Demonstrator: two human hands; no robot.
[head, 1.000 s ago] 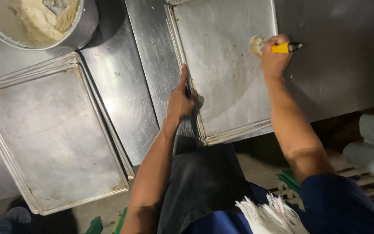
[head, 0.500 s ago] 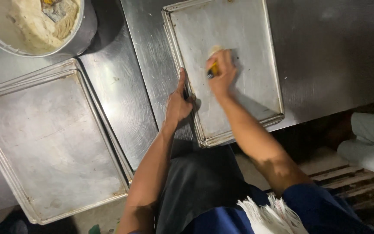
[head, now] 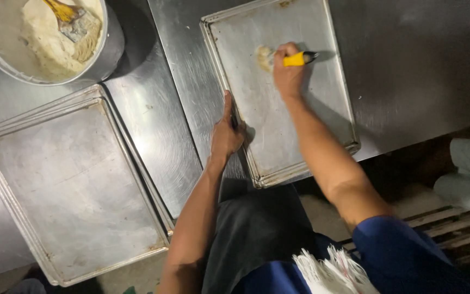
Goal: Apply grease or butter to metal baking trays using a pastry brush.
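Steel covers the table, and two metal trays lie on it. The right hand is clamped on a yellow-handled brush over the far tray; its knuckles face up and the forearm runs straight back to a blue sleeve. The brush lies crosswise to the tray's long axis, handle end pointing right, pale bristles pointing left and pressed on the tray floor. The left hand is closed on that tray's left rim, thumb stretched along the edge. A second tray sits to the left, apart. At top left a bucket holds pale paste and another brush.
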